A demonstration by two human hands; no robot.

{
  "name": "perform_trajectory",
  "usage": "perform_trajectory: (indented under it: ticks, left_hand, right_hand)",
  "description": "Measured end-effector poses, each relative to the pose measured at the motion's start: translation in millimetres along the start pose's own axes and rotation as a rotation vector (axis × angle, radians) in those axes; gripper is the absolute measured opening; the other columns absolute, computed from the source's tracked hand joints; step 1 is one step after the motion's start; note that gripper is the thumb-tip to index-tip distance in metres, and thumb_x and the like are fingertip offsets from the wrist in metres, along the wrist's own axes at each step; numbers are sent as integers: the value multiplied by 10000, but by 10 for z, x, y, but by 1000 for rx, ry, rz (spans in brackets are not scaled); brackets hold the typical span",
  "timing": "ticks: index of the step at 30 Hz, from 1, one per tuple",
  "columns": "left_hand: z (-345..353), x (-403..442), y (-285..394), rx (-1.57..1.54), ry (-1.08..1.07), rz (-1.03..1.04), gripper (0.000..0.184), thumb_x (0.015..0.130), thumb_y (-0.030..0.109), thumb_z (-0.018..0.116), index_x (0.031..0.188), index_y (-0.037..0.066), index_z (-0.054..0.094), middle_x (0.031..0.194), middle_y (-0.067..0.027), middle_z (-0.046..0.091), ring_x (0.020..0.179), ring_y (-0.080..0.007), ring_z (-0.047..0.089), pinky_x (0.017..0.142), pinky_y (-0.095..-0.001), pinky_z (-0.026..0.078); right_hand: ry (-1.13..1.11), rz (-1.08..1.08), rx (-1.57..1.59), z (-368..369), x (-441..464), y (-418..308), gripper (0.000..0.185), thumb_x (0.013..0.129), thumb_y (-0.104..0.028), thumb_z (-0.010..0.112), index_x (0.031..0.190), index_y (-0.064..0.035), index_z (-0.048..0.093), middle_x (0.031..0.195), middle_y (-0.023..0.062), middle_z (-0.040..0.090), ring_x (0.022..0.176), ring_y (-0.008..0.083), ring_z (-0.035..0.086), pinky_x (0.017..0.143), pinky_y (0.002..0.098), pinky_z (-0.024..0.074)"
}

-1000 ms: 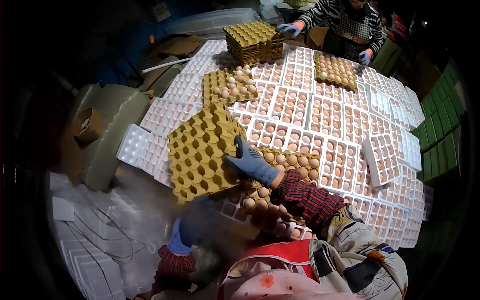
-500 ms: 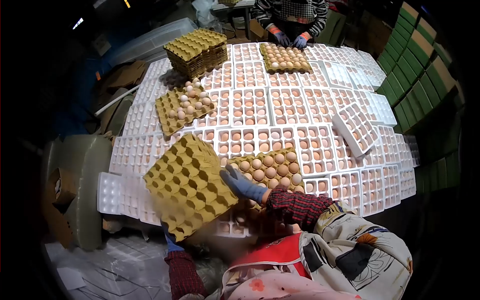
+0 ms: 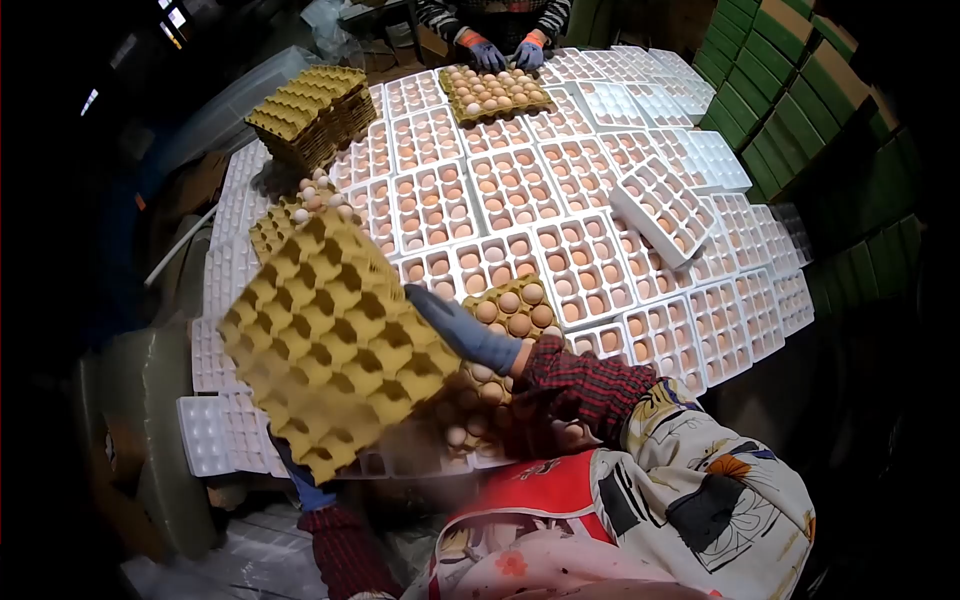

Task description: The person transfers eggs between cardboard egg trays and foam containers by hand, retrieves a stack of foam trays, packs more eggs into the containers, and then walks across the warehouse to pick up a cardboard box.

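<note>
A stack of yellowish pulp egg trays (image 3: 330,340) is raised in front of me, tilted, its cupped face towards me. My left hand (image 3: 298,472), in a blue-grey glove, grips the lower left edge, its fingers partly hidden behind the trays. My right hand (image 3: 468,332), gloved alike, presses on the right edge with the fingers along the side. Beneath my right forearm lies a pulp tray of brown eggs (image 3: 520,315), partly covered by the arm. Behind the raised stack, another pulp tray (image 3: 272,232) with several eggs is mostly hidden.
White foam trays of eggs (image 3: 510,190) cover the table. One foam tray (image 3: 663,210) rests tilted on others. A pulp tray stack (image 3: 310,115) stands back left. Across the table, a co-worker's gloved hands (image 3: 505,52) touch a full egg tray (image 3: 492,92). Green boxes (image 3: 800,110) rise at right.
The stack of egg trays has come up and closer, held in both my hands, and covers more of the tray behind it. My view has shifted, so the table appears further left and higher.
</note>
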State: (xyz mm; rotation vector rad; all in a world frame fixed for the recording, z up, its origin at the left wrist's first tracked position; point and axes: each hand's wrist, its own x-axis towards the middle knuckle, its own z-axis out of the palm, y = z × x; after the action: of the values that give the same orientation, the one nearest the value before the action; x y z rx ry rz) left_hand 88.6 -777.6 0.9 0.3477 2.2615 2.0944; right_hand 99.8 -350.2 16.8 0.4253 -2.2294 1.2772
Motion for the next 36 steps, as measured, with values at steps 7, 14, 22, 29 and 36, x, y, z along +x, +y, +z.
perform_trajectory:
  ticks: [7,14,22,29,36]
  left_hand:
    - [1388,2271,26,307,-322,365,677,939,303,553,1514,67,285,1500,-116,399,1311,-253,457,1080,-336,360]
    - [1897,1616,-132,-71,-182,-213,535,1026,385,402,1491,120,388,1512,-62,412,1374,-254,393,1142,-430,264]
    - [1636,-882,-240,25,28,-432,414,1016,276,492,1359,46,531,1230,-27,603,1046,-108,565,882,-249,431]
    - [2157,-815,-668,-137,7,-340,397,1001,262,516,1309,13,496,1203,-105,572,1058,-238,567,935,-363,471]
    - [2362,-348,-413,270,-265,-300,477,1016,382,473,1327,20,486,1203,-82,543,1050,-207,551,907,-348,473]
  right_hand:
    - [300,449,216,-1157,586,679,399,1048,-191,356,1366,31,451,1316,200,558,1199,299,542,1025,352,411]
    - [370,843,442,-1063,-294,604,431,1011,-322,494,1281,6,570,1189,71,644,1090,146,563,951,292,441]
    - [337,978,247,-1445,-2204,-98,446,921,-193,656,1297,24,554,1133,135,664,1000,158,640,862,311,516]
    - [77,839,-34,-1350,-2326,18,612,889,-348,666,1370,-22,475,1035,190,654,904,233,643,775,361,524]
    - [-59,1073,262,-1436,-1719,-51,582,861,-483,622,1146,25,606,940,168,679,835,226,635,752,372,505]
